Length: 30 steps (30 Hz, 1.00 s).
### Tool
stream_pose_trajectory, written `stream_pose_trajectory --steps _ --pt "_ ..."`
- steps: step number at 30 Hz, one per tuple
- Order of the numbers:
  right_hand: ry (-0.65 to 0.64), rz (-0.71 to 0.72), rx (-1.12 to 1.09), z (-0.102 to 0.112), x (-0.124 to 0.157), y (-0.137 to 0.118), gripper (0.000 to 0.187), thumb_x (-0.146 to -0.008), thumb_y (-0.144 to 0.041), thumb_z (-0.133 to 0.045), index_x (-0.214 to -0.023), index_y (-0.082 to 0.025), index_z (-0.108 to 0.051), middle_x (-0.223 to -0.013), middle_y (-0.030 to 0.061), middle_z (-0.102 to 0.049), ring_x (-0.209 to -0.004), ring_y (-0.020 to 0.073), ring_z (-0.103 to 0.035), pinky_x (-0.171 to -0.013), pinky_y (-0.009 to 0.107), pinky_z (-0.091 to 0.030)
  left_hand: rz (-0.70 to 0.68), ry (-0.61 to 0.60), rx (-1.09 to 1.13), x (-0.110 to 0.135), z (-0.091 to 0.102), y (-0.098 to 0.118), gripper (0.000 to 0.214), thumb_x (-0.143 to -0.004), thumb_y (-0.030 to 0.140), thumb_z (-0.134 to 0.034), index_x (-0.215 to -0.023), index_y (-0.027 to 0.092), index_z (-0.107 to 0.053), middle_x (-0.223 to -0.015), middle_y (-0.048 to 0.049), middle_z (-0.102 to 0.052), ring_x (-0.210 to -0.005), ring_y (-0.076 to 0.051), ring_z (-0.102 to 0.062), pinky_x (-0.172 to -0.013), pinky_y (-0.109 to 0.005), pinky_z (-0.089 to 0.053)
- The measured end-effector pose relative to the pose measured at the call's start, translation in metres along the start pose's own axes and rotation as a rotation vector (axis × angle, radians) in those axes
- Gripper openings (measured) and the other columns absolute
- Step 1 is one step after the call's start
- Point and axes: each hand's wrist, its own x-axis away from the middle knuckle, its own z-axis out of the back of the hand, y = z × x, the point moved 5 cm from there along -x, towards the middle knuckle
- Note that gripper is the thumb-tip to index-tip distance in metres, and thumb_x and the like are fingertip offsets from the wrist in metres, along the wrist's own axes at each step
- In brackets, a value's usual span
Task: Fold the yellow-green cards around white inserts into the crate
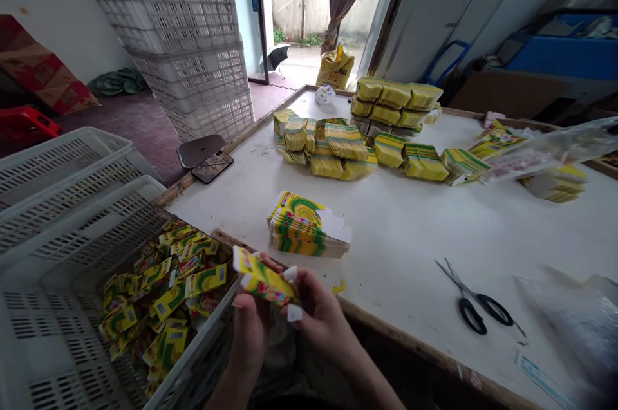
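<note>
Between my two hands, just off the table's front edge, is a small yellow and green printed carton (pixel 266 281), tilted. My left hand (pixel 251 326) grips its left end, thumb in front and fingers behind. My right hand (pixel 313 307), with white wraps on its fingertips, pinches the carton's right end. Just beyond lies a stack of flat cartons (pixel 299 223) with white flaps pointing right. On the left, a white plastic crate (pixel 193 358) holds many folded yellow cartons (pixel 168 300).
More bundles of flat cartons (pixel 338 146) are piled across the table's back. Black-handled scissors (pixel 476 307) lie at right beside a clear plastic bag (pixel 574 320). A phone (pixel 212 167) rests at the left edge. Tall stacked crates (pixel 178 43) stand behind it.
</note>
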Motion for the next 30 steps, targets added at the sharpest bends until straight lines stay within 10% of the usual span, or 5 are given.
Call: stream_pose_trajectory --steps 11,24,30 --pt "0.002 -0.156 -0.430 0.003 0.003 0.008 0.031 -0.068 -0.037 -0.080 -0.087 -0.022 -0.060 -0.079 -0.0003 -0.063 -0.072 0.0158 -0.058 -0.069 0.027 -0.045 0.086 0.100 -0.199 0.012 0.027 -0.021 0.040 -0.078 0.042 -0.070 -0.109 0.018 -0.069 -0.102 -0.0046 -0.074 -0.096 -0.023 -0.067 -0.081 -0.029 -0.054" --pt "-0.008 -0.001 0.037 0.023 0.002 -0.002 0.011 -0.076 -0.025 -0.069 -0.076 -0.020 -0.060 -0.073 -0.0009 -0.061 -0.067 0.0142 -0.054 -0.061 0.024 -0.041 -0.110 0.172 -0.131 -0.001 0.032 0.010 0.026 -0.065 0.033 -0.082 -0.085 0.020 -0.073 -0.079 0.0008 -0.074 -0.073 -0.015 -0.067 -0.071 -0.022 -0.054" --pt "-0.222 0.338 0.733 0.027 0.007 -0.050 0.023 -0.088 -0.009 -0.050 -0.090 -0.023 -0.069 -0.083 0.0040 -0.067 -0.080 0.0188 -0.058 -0.070 0.029 -0.046 0.185 -0.322 -0.196 -0.005 0.036 0.033 0.084 -0.060 0.078 -0.063 -0.120 0.019 -0.063 -0.116 -0.0152 -0.069 -0.110 -0.036 -0.062 -0.093 -0.045 -0.050"
